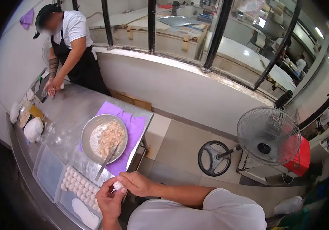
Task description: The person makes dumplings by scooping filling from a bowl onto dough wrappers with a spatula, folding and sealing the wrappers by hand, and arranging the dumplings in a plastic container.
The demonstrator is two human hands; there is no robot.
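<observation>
My left hand (109,200) holds a small white dumpling (117,185) between thumb and fingers. My right hand (137,183) closes over its top, fingertips pinching the dough. Both hands are at the near edge of the metal table. Just beyond them, a metal bowl (84,142) contains a pale, chunky filling (110,138). A long flat metal spatula (107,163) leans in it, its handle over the rim toward my hands. Left of my left hand, a clear plastic tray (59,205) carries rows of similar white dumplings (81,184) and a flat white piece (84,212).
A purple cloth (133,124) lies under the bowl on the metal table (70,101). A bag of white dough (33,129) and a yellow container (36,111) stand at the left. A co-worker (72,46) works at the far end. A fan (268,136) stands right.
</observation>
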